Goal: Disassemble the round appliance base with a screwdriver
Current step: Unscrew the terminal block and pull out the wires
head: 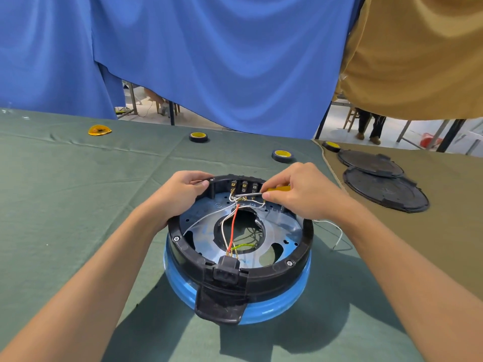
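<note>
Right hand (300,192) pinches screwdriver (264,192) — left hand (180,197) grips base (239,257).

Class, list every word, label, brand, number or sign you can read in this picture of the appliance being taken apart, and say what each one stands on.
No text here is legible.
Metal plate inside the round appliance base: faint stamped marks, too blurred to read.
Yellow core of the nearest tape roll: any print is too small to read.
Black round covers on the right: moulded marks, unreadable.
</note>
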The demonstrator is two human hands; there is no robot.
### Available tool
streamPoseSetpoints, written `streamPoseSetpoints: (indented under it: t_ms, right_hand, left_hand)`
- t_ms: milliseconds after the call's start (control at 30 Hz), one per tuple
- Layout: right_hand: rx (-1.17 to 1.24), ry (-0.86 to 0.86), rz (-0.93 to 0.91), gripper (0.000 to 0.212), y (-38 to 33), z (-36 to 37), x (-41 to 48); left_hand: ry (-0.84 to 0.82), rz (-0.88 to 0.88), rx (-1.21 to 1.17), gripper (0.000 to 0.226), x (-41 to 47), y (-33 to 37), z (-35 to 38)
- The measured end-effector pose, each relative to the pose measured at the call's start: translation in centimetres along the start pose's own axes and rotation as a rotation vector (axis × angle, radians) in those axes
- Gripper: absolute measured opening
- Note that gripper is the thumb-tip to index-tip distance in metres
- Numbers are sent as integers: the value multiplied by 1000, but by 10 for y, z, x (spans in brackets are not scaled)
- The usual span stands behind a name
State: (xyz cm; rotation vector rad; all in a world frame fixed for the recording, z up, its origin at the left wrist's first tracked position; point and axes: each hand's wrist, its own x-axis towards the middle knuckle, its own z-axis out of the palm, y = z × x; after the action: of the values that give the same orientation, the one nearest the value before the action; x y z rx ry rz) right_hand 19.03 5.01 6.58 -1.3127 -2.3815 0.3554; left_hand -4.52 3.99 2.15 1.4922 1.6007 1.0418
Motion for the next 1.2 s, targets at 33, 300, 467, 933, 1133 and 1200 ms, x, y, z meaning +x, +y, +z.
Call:
streamPoseSetpoints:
  t_ms: [33,300,467,933,1133,1200]
  right_hand:
    - [-1,-14,2,13,-2,0,0]
    - [171,-93,-2,9,-7,-18,-4]
    - [49,81,43,8,-2,-13,-1]
    - [41,268,56,17,-3,2,-10]
    - [126,281,76,23,-6,7,-17]
    - [118,232,77,29,-7,10,-16]
  left_hand:
    - [3,4,9,27,-1,0,0]
    - [11,66,82,28,3,-3,1]
    - [77,131,202,26,6,-6,1]
    - [-71,482,1191,25,-7,21,6]
    - [-176,384,1146,21,-12,22,0]
    - [-159,391,1111,18,-15,24,1]
